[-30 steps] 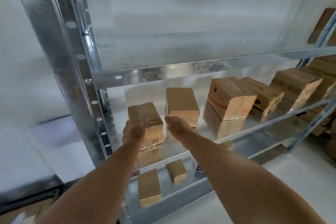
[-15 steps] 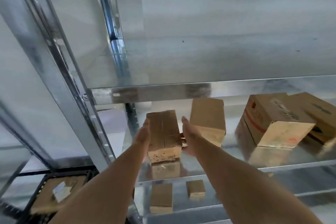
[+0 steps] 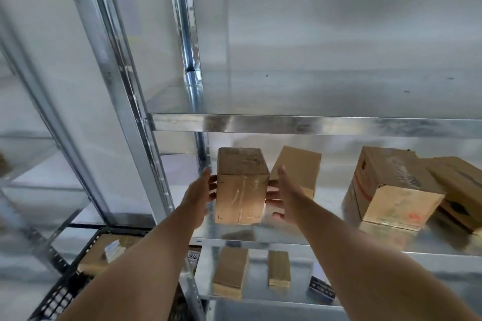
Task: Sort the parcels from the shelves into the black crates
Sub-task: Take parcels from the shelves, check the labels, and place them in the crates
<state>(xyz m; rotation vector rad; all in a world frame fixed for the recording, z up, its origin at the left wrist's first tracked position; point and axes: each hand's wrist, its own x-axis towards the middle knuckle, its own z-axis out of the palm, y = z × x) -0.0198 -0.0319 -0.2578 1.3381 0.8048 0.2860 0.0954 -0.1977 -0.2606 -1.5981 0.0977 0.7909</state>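
The left grip point(image 3: 199, 195) and right grip point(image 3: 284, 195) clasp a taped box point(image 3: 241, 190) between them, fingers curled round its sides, at the front of a steel shelf point(image 3: 331, 206). Just beyond the right grip stands a plain box point(image 3: 300, 167). Below the left grip sits a black crate point(image 3: 65, 292), and a pale wall point(image 3: 339, 21) stands behind.
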